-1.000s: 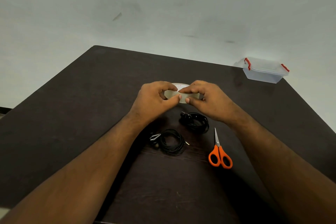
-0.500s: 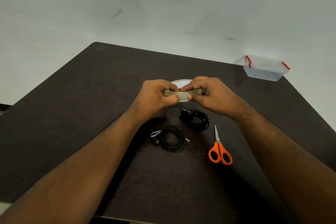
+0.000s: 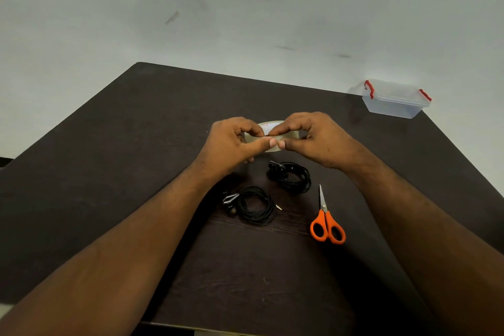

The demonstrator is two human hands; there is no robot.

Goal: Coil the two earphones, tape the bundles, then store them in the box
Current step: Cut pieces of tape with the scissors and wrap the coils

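earphones lay coiled in two bundles (image 3: 256, 209) (image 3: 290, 176) on the table (image 3: 109, 172); both the left hand (image 3: 231, 142) and right hand (image 3: 316, 139) kept pinching the tape roll (image 3: 272, 135), thumbs drawn closer together, probably finding its end; box (image 3: 392, 102) far right.

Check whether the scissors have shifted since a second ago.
No. The scissors lie just as before beside the nearer earphone coil; only the camera shifted slightly.

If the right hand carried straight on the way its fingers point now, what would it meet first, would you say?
Probably the left hand: the right hand points across the tape roll both hold, fingertips nearly meeting. Depth is hard to judge.
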